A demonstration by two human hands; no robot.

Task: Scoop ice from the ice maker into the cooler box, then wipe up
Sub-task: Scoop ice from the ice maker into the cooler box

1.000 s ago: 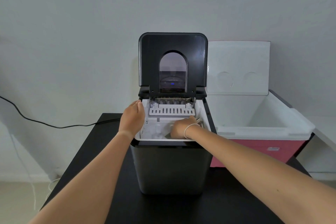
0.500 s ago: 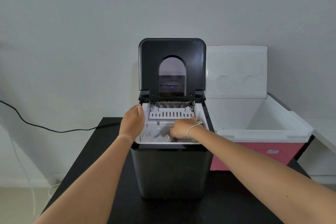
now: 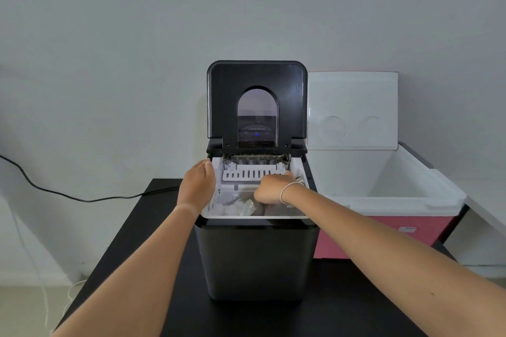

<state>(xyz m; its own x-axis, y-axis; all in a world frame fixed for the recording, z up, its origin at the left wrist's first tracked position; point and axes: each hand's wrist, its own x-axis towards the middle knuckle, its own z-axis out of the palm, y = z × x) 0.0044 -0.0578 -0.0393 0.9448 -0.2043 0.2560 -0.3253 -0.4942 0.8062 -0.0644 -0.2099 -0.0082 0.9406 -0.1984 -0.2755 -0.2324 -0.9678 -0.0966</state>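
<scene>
A black ice maker (image 3: pixel 256 260) stands on the black table (image 3: pixel 142 227) with its lid (image 3: pixel 256 82) raised. Its white inner basket holds ice cubes (image 3: pixel 226 209). My right hand (image 3: pixel 269 190) is inside the basket, closed on a clear plastic scoop (image 3: pixel 246 205) that lies among the ice. My left hand (image 3: pixel 197 186) rests on the left rim of the ice maker, fingers together over the edge. To the right stands the pink cooler box (image 3: pixel 383 230) with a white inside, its white lid (image 3: pixel 353 109) open against the wall.
A black power cord (image 3: pixel 68 195) runs from the left along the wall to the back of the ice maker. A grey wall is close behind. The floor shows at the lower left, with a thin white cable (image 3: pixel 45 295).
My right hand has risen a little in the basket and the clear scoop now shows with ice around it. The view has tilted upward. My left hand stays on the rim.
</scene>
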